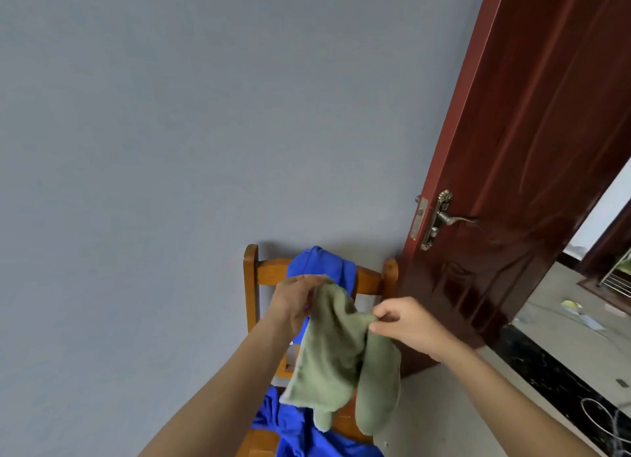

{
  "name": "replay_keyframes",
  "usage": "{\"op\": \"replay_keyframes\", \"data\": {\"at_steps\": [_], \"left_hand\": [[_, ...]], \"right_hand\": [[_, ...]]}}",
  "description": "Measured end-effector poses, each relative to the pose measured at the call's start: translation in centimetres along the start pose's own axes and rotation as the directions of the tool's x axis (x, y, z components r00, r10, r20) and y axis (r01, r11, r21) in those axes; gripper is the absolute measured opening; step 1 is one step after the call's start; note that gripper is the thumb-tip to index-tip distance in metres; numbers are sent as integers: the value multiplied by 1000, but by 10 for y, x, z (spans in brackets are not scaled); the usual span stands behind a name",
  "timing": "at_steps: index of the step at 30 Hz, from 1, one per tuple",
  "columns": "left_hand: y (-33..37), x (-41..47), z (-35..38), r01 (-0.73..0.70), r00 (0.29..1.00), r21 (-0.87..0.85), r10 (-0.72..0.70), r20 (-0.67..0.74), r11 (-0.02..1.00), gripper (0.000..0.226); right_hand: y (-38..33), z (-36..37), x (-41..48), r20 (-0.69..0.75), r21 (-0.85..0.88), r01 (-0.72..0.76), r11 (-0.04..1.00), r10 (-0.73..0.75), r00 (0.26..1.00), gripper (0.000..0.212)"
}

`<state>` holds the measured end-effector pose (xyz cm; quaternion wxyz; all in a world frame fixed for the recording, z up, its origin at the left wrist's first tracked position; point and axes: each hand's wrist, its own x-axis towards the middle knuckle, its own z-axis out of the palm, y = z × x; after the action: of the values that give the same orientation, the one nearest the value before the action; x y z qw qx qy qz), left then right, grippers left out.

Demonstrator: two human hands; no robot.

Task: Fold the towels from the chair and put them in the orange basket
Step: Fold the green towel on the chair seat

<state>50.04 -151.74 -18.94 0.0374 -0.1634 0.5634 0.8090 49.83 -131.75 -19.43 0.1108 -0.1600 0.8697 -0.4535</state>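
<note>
Home room: wooden chair (370, 280), panelled door (532, 183), plain wall (205, 132).

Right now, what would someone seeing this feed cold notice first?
The green towel hangs mid-frame, pinched along its top edge by the left grip and the right grip. Behind it, a bright blue towel drapes over the wooden chair against the grey wall. To the right stands an open dark red door with a brass handle.
</note>
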Motion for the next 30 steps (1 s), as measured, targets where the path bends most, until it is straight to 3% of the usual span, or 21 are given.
{"op": "replay_keyframes", "data": {"at_steps": [2,5,9,12,16,19,22,24,27,30], "left_hand": [[3,-4,-3,-61,997,121,54,61,991,13],[2,-13,-6,-132,977,313,71,199,941,17],[2,-23,-14,-176,957,432,51,285,885,21],[5,-27,-24,-178,963,451,61,262,875,18],[9,-30,-43,-189,972,477,94,216,858,23],[10,-36,-52,-169,978,454,90,189,875,22],[11,-38,-65,-162,981,459,94,168,873,20],[10,-38,-77,-160,985,505,100,144,848,12],[-2,-38,-96,-191,981,719,106,162,668,12],[-37,-37,-114,-186,970,875,-57,236,446,8]], "right_hand": [[8,7,-1,108,-31,-70,997,73,991,22],[7,16,4,4,71,-70,995,70,998,16],[-6,34,16,86,232,-8,973,-13,996,33],[-11,50,21,226,273,-28,962,-35,973,27],[-2,71,28,358,120,-37,992,-8,934,13],[6,85,32,385,5,-36,999,31,922,21],[11,92,34,403,20,-46,999,34,915,5],[15,88,34,396,51,-73,996,47,917,10],[12,71,33,260,141,-52,989,14,965,19],[2,49,33,182,202,6,979,-43,982,21]]}}
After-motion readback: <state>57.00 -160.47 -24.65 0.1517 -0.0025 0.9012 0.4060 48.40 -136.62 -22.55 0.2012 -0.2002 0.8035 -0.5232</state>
